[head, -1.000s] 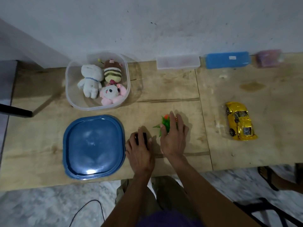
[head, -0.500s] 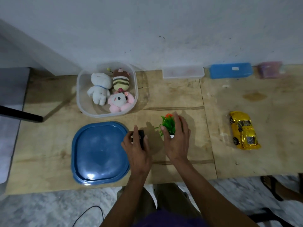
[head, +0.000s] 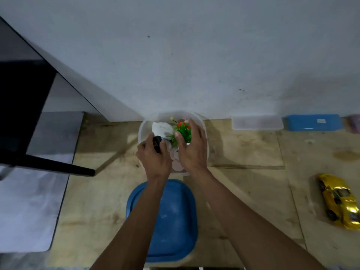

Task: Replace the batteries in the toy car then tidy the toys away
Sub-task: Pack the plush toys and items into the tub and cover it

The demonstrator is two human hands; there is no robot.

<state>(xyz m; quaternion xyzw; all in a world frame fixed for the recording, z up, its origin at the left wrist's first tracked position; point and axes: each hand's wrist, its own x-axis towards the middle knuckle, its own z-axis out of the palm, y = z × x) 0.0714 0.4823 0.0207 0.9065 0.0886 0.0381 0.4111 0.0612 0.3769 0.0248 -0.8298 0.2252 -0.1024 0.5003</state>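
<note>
Over the clear tub (head: 202, 123) we've got our left hand (head: 153, 158) gripping a small black toy (head: 157, 143), right hand (head: 191, 149) wrapped round the plastic plant (head: 183, 131). Yellow toy car (head: 340, 201) sits well right of the tub.

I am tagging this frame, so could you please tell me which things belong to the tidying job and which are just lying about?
Part of the job:
- left hand holding a small black object
- right hand holding the toy plant
- clear tub with soft toys
- blue lid
- yellow toy car

Lying about:
- clear case
- blue case
</note>
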